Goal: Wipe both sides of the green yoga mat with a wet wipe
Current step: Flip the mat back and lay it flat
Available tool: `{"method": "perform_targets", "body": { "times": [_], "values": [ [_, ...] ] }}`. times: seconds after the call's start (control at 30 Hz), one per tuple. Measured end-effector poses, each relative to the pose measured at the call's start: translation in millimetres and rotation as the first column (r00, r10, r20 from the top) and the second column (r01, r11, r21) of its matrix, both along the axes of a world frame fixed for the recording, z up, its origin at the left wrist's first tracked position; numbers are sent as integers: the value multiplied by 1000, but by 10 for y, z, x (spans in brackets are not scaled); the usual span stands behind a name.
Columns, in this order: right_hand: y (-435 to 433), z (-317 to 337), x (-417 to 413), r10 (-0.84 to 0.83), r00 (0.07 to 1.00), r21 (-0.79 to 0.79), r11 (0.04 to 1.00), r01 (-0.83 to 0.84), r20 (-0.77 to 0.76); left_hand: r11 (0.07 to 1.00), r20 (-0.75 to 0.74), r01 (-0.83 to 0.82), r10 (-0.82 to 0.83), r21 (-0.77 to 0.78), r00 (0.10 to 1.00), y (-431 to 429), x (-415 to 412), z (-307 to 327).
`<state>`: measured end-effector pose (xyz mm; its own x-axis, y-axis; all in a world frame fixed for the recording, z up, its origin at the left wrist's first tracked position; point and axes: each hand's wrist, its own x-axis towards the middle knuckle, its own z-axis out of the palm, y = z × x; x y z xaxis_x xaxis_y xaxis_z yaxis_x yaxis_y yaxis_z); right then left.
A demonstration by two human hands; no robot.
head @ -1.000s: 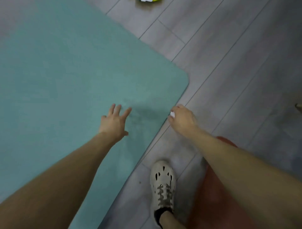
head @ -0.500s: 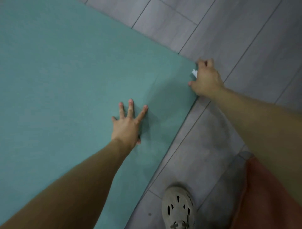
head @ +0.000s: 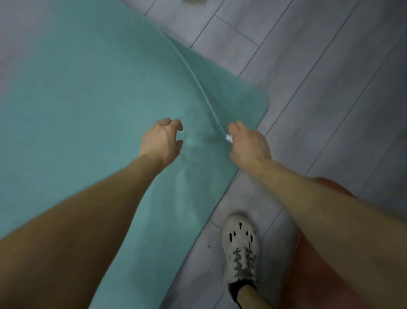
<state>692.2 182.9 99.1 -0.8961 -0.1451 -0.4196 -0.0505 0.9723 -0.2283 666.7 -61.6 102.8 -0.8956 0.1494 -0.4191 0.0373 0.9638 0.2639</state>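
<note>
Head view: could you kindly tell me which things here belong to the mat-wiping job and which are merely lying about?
Job: yoga mat; wet wipe, pinched in the right hand at the mat's lifted edge; left hand, over the mat.
Lying about: shoe; floor; object cut off at the top edge.

You get nothing readable here: no text, label, brand or number on green yoga mat (head: 88, 99), shoe (head: 241, 242), floor (head: 330, 88).
</note>
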Motion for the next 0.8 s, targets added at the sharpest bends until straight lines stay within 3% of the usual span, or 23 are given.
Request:
{"method": "perform_targets", "body": {
  "times": [0.1,0.2,0.27,0.37,0.43,0.57,0.8],
  "values": [
    [-425,453,801,38,997,-35,999,-35,69,995,-241,81,-66,53,968,-327,353,580],
    [-870,983,1591,30,991,-50,998,-23,129,952,-409,295,-302,-81,861,-774,634,1135],
    [-1179,1366,2050,18,993,-72,997,-10,115,902,-393,401,-432,-164,812,-1117,797,1508],
    [-1614,1929,2590,-20,999,-79,997,23,42,767,-220,569,-635,-297,741,-1660,1024,2027],
    [-1926,2376,2924,-27,1000,-62,998,26,-7,723,-158,607,-676,-330,720,-2034,1186,2345],
    [-2549,3171,3562,-61,991,-13,998,60,-115,699,-210,630,-709,-339,673,-2732,1566,2824],
    [-3598,3837,4938,-344,936,-72,938,340,-67,668,-344,701,-738,-249,581,-3947,2587,3605]
  ]
}}
